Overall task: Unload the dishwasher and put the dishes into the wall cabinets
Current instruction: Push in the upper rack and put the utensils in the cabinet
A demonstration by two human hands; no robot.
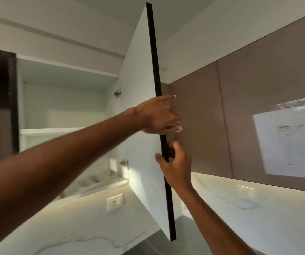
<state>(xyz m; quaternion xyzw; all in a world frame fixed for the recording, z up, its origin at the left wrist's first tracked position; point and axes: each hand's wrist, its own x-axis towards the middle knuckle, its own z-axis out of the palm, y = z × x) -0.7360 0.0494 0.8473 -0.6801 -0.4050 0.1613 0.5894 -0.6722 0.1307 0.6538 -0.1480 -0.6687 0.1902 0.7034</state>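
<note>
No text, label, brand, number or sign can be read here. The only marked surface is a sheet of paper (287,142) taped to a closed cabinet front, well to the right of the right hand (175,165); it carries faint pen lines that look like a sketch or scribble, too blurred to make out as words. A wall socket plate (115,202) on the marble backsplash, below and to the left of the left hand (159,115), shows no legible marking.
</note>
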